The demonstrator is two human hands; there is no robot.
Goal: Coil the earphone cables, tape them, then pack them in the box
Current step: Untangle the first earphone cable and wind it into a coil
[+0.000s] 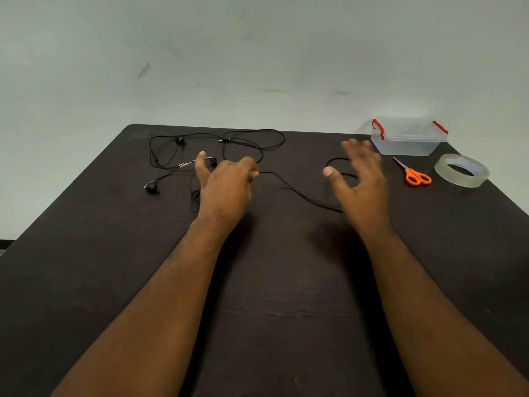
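Note:
Black earphone cables [297, 194] lie tangled across the far left of the dark table [272, 310], with an earbud [151, 187] at the left and a plug [220, 140] near the back. My left hand [226, 187] hovers over the tangle, its fingers curled and pinching a strand that runs right toward my right hand [360, 181]. That hand is blurred, its fingers spread over a small cable loop, holding nothing. A clear plastic box [406, 144] with red clips stands at the back right, and a roll of clear tape [461, 170] lies beside it.
Orange-handled scissors [415, 174] lie between my right hand and the tape roll. The table's back edge meets a pale wall, and its left edge slants toward me. Both my forearms reach across the near half of the table.

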